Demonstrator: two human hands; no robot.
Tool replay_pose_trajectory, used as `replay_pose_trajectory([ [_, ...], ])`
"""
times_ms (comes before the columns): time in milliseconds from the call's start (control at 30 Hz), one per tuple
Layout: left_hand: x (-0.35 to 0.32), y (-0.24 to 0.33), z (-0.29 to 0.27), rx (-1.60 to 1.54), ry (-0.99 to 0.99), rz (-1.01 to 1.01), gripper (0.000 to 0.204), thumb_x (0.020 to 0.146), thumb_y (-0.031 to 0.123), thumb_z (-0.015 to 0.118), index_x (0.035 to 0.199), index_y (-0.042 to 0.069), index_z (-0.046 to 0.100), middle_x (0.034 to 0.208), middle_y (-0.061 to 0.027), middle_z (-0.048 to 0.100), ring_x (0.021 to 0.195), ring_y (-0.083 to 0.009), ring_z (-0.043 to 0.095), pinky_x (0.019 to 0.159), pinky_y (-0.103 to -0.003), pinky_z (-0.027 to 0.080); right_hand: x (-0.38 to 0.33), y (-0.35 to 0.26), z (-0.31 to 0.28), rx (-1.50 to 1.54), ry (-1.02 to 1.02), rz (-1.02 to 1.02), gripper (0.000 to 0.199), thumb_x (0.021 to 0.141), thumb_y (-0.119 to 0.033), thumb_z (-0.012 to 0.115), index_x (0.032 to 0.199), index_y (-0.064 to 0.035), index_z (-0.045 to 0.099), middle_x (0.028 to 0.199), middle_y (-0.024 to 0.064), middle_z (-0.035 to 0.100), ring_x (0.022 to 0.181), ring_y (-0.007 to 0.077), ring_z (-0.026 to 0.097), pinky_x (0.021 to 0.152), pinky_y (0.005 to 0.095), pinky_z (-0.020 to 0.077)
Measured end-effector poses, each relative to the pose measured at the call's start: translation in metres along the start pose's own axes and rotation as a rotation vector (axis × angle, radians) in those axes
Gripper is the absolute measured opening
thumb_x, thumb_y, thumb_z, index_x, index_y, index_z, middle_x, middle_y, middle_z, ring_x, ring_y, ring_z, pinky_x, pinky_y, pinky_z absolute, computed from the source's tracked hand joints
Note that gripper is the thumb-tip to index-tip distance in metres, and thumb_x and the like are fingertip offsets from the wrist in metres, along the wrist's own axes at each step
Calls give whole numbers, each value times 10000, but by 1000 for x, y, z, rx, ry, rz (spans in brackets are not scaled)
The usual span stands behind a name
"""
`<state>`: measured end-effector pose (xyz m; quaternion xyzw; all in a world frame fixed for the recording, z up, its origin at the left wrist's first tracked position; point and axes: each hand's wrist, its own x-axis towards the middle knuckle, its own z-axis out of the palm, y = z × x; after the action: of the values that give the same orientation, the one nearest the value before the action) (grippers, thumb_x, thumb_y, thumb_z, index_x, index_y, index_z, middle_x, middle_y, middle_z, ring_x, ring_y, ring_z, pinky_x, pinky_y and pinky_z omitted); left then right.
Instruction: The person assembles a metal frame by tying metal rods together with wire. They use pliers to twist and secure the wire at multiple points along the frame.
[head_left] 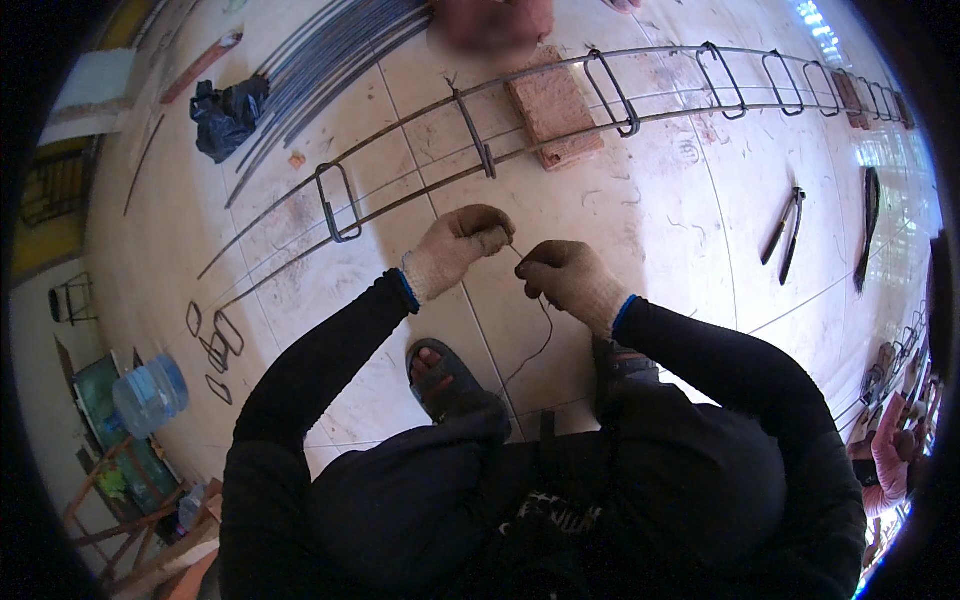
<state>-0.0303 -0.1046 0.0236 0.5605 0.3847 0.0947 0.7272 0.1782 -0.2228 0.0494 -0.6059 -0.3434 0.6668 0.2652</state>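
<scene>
My left hand, in a pale work glove with a blue cuff, pinches one end of a thin dark tie wire. Across from it, my right hand, gloved the same way, is closed on the wire too. A short piece of wire stretches between my fingertips, and the rest hangs in a curve from my right hand toward the floor by my sandal. Just beyond my hands lies a long rebar frame of parallel bars with rectangular stirrups spaced along it.
A brick props the frame. Pincers and a dark brush-like bundle lie right. Straight rebars, a black plastic bag and loose stirrups lie left, near a water jug. Other people are at the top and right.
</scene>
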Motion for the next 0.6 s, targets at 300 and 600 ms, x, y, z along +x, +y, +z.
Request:
replay_pose_trajectory([
  [300,10,35,11,676,446,212,257,990,234,710,1189,73,731,1054,-103,740,922,-179,697,817,-315,547,45,16,-18,43,105,49,264,1003,-186,621,915,50,702,833,100,720,621,145,664,533,315,526],
  [600,43,55,-28,943,541,475,268,897,199,783,1146,106,744,909,-77,698,837,-270,657,777,-413,537,103,8,-24,15,250,23,292,983,-236,662,971,49,722,768,85,714,605,163,651,549,320,516],
])
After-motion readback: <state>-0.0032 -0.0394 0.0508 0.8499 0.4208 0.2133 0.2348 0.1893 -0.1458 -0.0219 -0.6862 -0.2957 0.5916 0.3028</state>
